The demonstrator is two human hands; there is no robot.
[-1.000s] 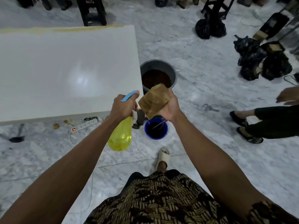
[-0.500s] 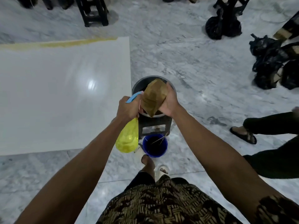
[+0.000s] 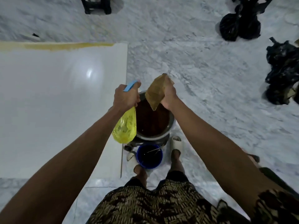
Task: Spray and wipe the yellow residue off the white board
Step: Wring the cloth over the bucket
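A large glossy white board [image 3: 53,101] fills the left of the view. A strip of yellow residue [image 3: 64,46] runs along its far edge. My left hand [image 3: 126,97] grips a yellow spray bottle [image 3: 125,128] by its blue trigger head, just off the board's right edge. My right hand [image 3: 169,96] holds a folded brown cloth [image 3: 156,92] right in front of the nozzle. Both hands hover above a pot.
A grey pot of dark brown liquid [image 3: 153,122] stands on a low stand beside the board. A small blue bucket [image 3: 149,156] sits below it, between my feet. Black bags [image 3: 281,73] and a dark stool [image 3: 97,5] stand on the marble floor.
The view has tilted down and shifted; the board's far yellow edge appears closer. Both hands stay together over the pot, bottle and cloth still held.
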